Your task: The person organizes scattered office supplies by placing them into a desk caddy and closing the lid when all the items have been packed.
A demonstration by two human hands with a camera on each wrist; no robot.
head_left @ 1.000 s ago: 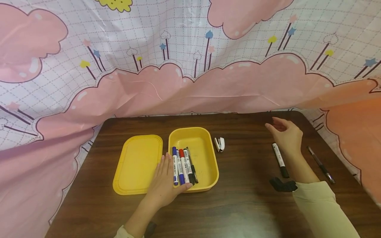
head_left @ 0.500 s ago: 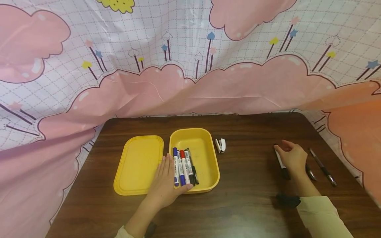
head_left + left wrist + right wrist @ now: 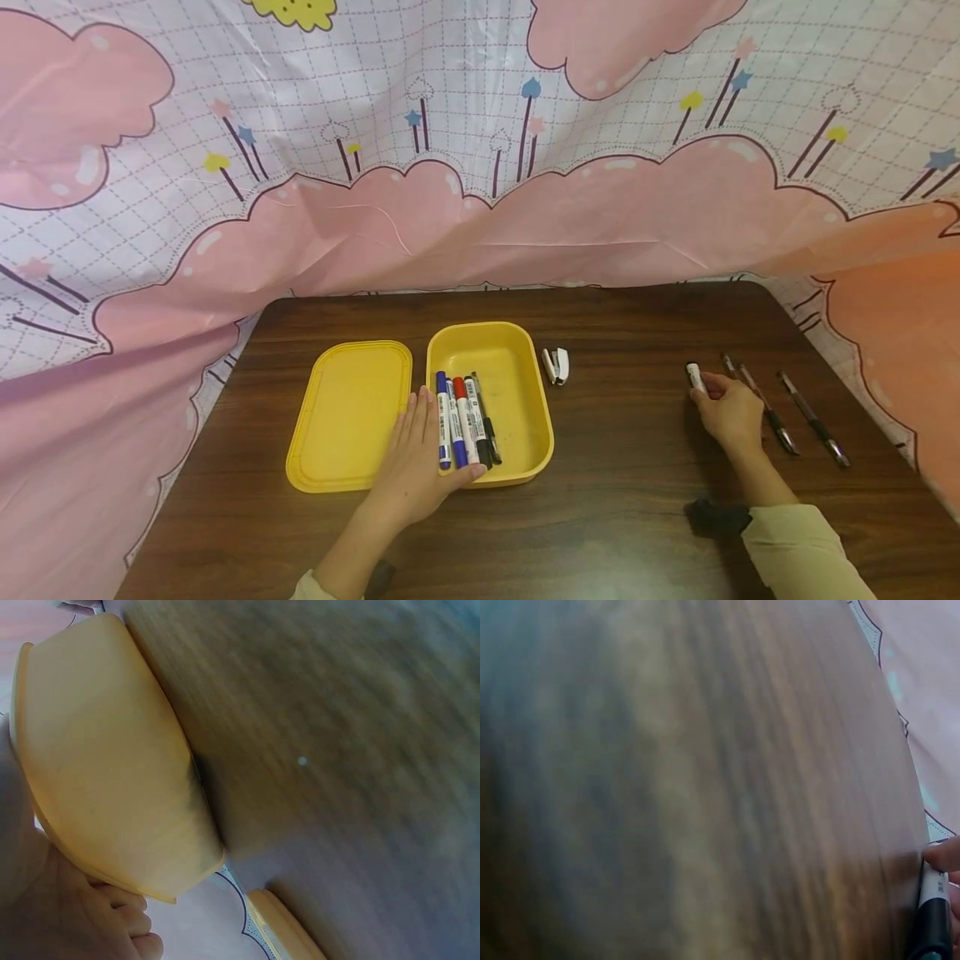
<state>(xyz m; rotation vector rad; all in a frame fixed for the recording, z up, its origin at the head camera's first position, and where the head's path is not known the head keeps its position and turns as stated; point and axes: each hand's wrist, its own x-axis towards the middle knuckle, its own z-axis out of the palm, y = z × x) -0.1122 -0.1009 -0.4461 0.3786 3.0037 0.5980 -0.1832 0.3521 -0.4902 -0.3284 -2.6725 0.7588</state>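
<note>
My right hand (image 3: 731, 412) pinches a white marker (image 3: 696, 377) between thumb and fingers, low over the right part of the table. The palm hides much of its barrel in the head view; its black end (image 3: 930, 926) shows in the right wrist view. My left hand (image 3: 412, 467) lies with straight fingers along the left side of a yellow plastic box (image 3: 546, 433), thumb at its front rim. Inside the box, several markers (image 3: 461, 421) with blue, red and black parts lie side by side, with a black pen (image 3: 487, 425) beside them.
A yellow lid (image 3: 348, 417) lies flat left of the box. Just right of the box is a small white stapler (image 3: 557, 367). Slim dark pens (image 3: 813, 419) lie right of my right hand, one close beside it. A patterned cloth (image 3: 480, 225) hangs behind the table.
My right hand has come down from above the table onto the white marker and taken hold of it. Pens it had covered now show. My left hand has stayed at the box.
</note>
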